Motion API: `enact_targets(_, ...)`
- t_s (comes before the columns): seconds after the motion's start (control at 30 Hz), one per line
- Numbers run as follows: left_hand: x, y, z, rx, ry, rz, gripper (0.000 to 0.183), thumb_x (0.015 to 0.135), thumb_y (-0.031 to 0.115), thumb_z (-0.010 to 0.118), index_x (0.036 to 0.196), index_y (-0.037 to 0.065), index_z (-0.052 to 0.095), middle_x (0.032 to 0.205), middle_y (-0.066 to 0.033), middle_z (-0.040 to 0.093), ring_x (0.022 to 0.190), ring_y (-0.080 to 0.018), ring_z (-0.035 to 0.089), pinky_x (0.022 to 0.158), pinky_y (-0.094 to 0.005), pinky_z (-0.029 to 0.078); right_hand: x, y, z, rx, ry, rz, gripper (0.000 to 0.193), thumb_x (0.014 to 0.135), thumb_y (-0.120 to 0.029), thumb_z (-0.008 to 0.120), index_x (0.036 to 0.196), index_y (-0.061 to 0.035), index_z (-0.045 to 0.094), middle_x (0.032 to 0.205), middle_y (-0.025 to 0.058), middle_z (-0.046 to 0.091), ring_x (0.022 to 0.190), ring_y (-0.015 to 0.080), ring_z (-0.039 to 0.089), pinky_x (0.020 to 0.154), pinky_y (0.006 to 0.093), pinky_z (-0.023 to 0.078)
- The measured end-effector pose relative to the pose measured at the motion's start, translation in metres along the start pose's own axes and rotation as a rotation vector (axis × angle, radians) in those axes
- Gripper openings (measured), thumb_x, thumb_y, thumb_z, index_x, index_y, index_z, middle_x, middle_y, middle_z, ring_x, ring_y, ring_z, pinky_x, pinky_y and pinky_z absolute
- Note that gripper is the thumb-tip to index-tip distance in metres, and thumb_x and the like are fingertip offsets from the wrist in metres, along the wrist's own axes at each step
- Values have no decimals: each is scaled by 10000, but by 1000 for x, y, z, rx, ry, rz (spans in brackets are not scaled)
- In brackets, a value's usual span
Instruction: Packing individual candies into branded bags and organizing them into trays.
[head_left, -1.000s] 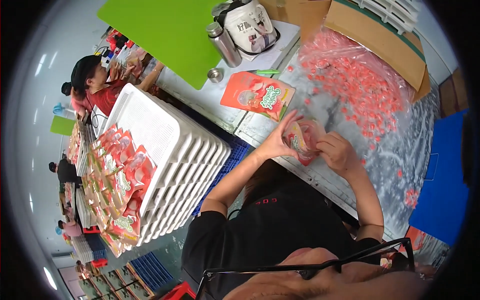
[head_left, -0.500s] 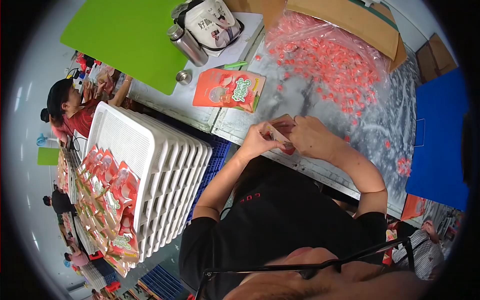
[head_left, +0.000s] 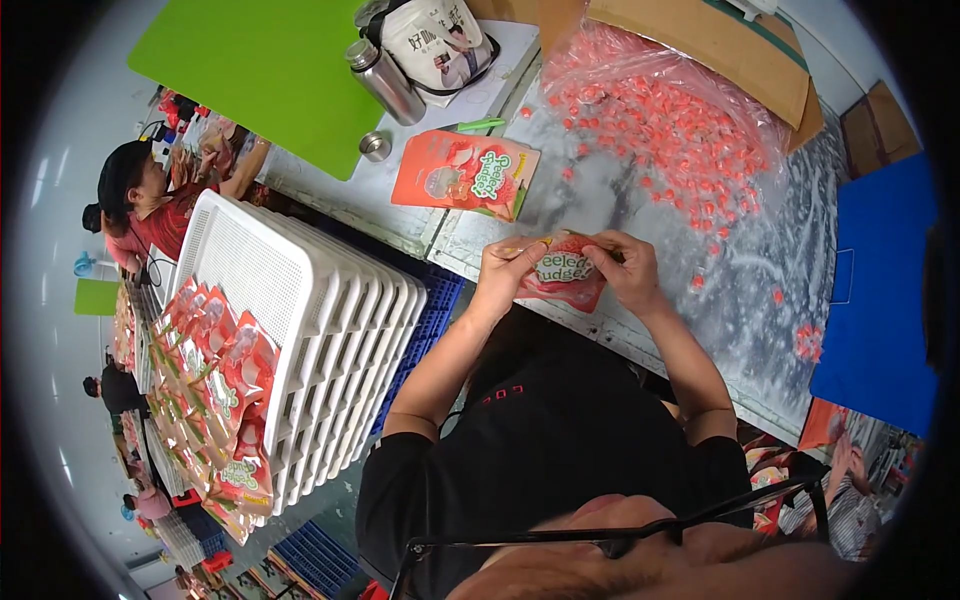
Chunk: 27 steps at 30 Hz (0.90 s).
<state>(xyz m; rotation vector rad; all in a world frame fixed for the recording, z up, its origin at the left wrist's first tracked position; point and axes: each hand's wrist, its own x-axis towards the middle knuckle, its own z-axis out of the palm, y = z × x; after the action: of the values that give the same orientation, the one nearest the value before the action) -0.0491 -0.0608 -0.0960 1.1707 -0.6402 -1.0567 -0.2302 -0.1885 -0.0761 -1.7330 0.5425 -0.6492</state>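
Head view: left hand (head_left: 503,268), right hand (head_left: 630,270) pinched red pouch (head_left: 562,284) near top, grip narrow, at surface's (head_left: 590,205) front edge. Step probably was pouch-mouth handling; next move seemingly called for steady two-sided hold.

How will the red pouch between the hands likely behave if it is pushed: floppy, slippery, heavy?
The red pouch probably bends easily: its lower part looks creased. Its shine suggests a slippery surface. It may be light, since the left hand and right hand pinch it near its upper corners.
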Motion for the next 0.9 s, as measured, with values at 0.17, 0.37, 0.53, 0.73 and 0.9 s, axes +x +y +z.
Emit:
enact_targets(0.17, -3, 3, 4, -105, -25, -9, 202, 999, 102, 596, 1078, -43, 713, 995, -86, 735, 829, -126, 676, 730, -265, 552, 2, 18, 4, 108, 46, 34, 161, 926, -120, 708, 984, 29, 708, 853, 42, 719, 802, 61, 627, 707, 246, 516)
enact_targets(0.37, 3, -24, -1, -31, 36, -51, 194, 991, 102, 603, 1094, -24, 708, 991, -68, 731, 879, -111, 663, 770, -266, 551, 0, 28, 13, 327, -27, 131, 173, 927, -82, 692, 1053, 35, 712, 932, 39, 735, 844, 64, 632, 762, 233, 514)
enact_targets(0.53, 7, -30, -3, 180, 24, -50, 419, 958, 181, 666, 1316, -14, 566, 1144, -100, 652, 1033, -149, 608, 886, -328, 500, 2, 52, 16, 454, 58, 141, 192, 916, -53, 685, 1084, 36, 712, 960, 57, 744, 848, 81, 650, 766, 239, 523)
enact_targets(0.73, -15, -54, 37, 1421, -20, 521, 898, 847, 434, 695, 1513, -27, 308, 1578, -252, 253, 1463, -390, 251, 1159, -591, 188, 9, 104, 16, 456, 222, 354, 193, 905, -61, 677, 1071, 26, 723, 968, 58, 745, 862, 102, 662, 812, 250, 520)
enact_targets(0.9, -5, -103, 35, 1445, -192, 529, 977, 834, 590, 623, 1503, -50, 311, 1602, -250, 225, 1479, -441, 197, 1169, -626, 121, 10, 117, 19, 580, 270, 351, 212, 887, -92, 697, 1060, 25, 733, 963, 55, 741, 851, 109, 657, 795, 258, 516)
